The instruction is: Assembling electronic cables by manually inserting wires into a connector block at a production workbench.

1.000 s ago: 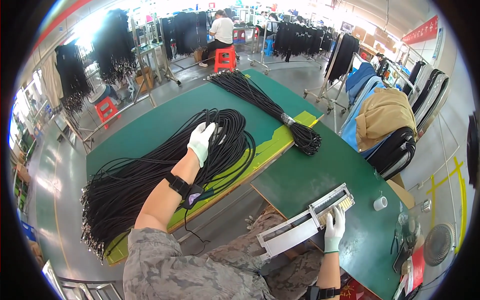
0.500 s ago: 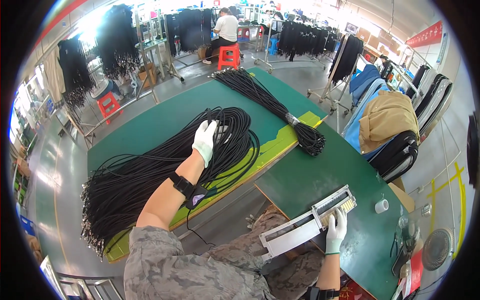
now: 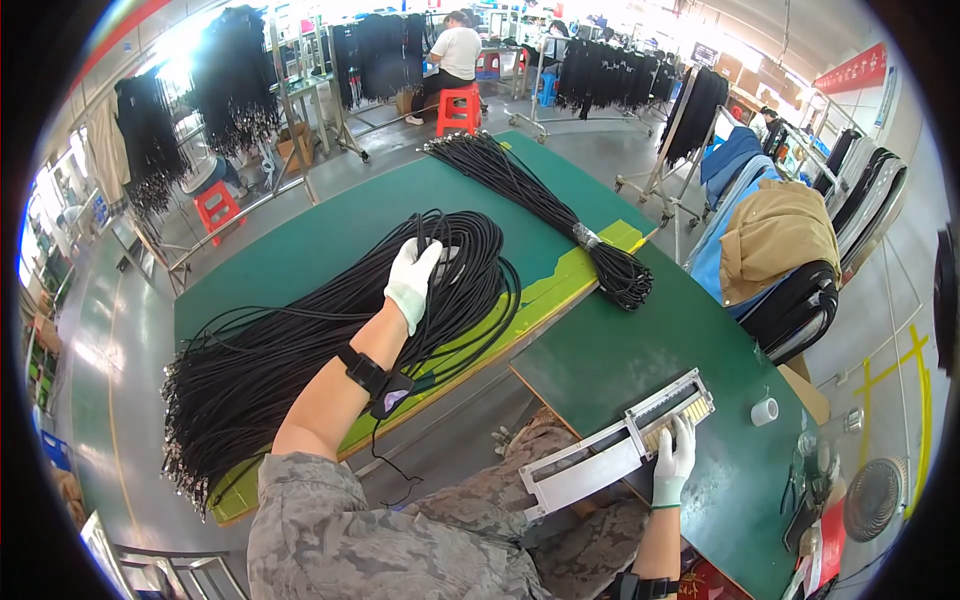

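A large heap of black cables (image 3: 310, 345) with metal ends lies on the left table. My left hand (image 3: 410, 288), in a white glove, reaches into its looped end, with cables between thumb and fingers. On the right, a long silvery metal fixture (image 3: 590, 465) with a slotted frame and a row of yellowish pieces slants over the edge of the near table. My right hand (image 3: 673, 462), also gloved, rests on the fixture's frame beside those pieces, fingers bent over it. What lies beneath its fingertips is hidden.
A tied cable bundle (image 3: 540, 200) crosses the far table's right end. A white tape roll (image 3: 764, 411) and a fan (image 3: 875, 499) are at the right. Garment racks, a red stool (image 3: 458, 110) and a seated person (image 3: 455, 55) stand beyond. A gap separates the two tables.
My left hand's fingers have shifted slightly among the cable loops. My right hand and the metal fixture stay nearly where they were.
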A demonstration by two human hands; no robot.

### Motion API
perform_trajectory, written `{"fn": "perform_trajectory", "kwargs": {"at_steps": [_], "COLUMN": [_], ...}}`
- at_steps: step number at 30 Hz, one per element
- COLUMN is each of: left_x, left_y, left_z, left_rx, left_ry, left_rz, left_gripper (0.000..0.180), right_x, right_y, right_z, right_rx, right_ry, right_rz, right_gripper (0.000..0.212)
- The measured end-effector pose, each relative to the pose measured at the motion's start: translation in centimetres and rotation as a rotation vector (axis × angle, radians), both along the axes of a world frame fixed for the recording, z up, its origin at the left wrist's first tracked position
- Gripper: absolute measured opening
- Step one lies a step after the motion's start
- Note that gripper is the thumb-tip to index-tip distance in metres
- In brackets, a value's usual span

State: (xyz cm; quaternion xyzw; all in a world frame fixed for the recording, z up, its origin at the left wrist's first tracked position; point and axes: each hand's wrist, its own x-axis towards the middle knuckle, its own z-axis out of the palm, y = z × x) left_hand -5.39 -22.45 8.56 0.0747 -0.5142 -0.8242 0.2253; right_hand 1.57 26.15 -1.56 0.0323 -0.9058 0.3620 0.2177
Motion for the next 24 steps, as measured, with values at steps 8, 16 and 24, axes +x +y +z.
{"fn": "perform_trajectory", "kwargs": {"at_steps": [8, 16, 24], "left_x": [-1.5, -1.0, -0.2], "left_y": [-1.0, -0.1, -4.4], "left_z": [-1.6, 0.9, 2.7], "left_rx": [-0.389, -0.595, -0.081], "left_ry": [-0.048, -0.207, -0.069], "left_rz": [0.107, 0.228, -0.052], "left_gripper": [0.034, 0.027, 0.015], "right_x": [0.0, -0.1, -0.6], "right_y": [0.0, 0.1, -0.1], "right_z": [-0.1, -0.1, 0.9], "right_rx": [0.004, -0.002, -0.221], "right_ry": [0.013, 0.013, 0.075], "right_rz": [0.005, -0.008, -0.02], "right_gripper": [0.035, 0.035, 0.031]}}
